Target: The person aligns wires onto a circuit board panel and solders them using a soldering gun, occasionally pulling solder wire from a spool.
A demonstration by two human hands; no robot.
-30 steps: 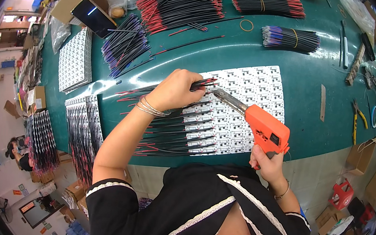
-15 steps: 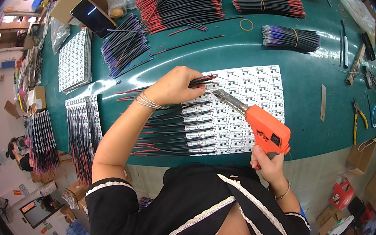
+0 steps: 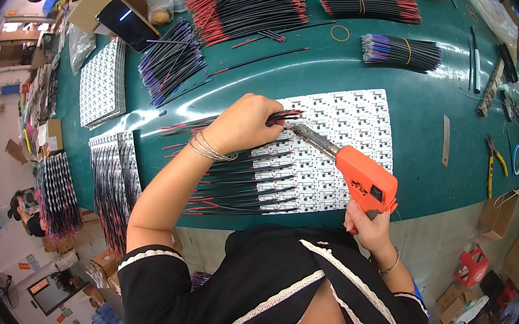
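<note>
My left hand (image 3: pixel 248 122) is closed round a small bunch of black wires (image 3: pixel 287 117) with red ends, held over the upper left part of a white circuit board panel (image 3: pixel 351 140). The orange soldering gun (image 3: pixel 365 177) is in my right hand (image 3: pixel 369 226), my fingers wrapped round its grip. Its metal tip reaches left to the board, close beside my left fingertips. Whether the tip touches a wire there is too small to tell. Rows of black and red wires (image 3: pixel 231 187) run from the panel's left side, below my left hand.
Loose black wires with red ends (image 3: pixel 245 7) lie at the back, beside purple-ended wires (image 3: pixel 171 62) and a phone (image 3: pixel 128 24). Stacked panels (image 3: pixel 103 83) stand left. Banded wire bundles (image 3: pixel 403 53) lie at the back right. Pliers (image 3: pixel 491 166) and a metal strip (image 3: pixel 445 140) are at the right.
The soldering gun has shifted slightly left, its tip now nearer my left fingers. My left hand and its wires have moved a little, with the wire ends lower and farther right.
</note>
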